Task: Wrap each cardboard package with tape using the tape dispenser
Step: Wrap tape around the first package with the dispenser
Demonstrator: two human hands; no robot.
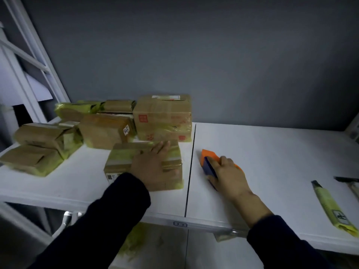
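left hand (149, 166) on package (124, 156), right hand (231, 177) gripping tape dispenser (208, 158), box (103, 131) labelled PD

A package (120, 162) is set on the table (262, 144) left of its centre seam (191, 162), with the left hand (150, 164) laid flat on top; a larger box (163, 117) is placed just behind it; further packages (44, 136) are clustered to the left; right of the seam, the tape dispenser (208, 162) is held on the table under the right hand (231, 177); a cutter (330, 206) is laid far right.
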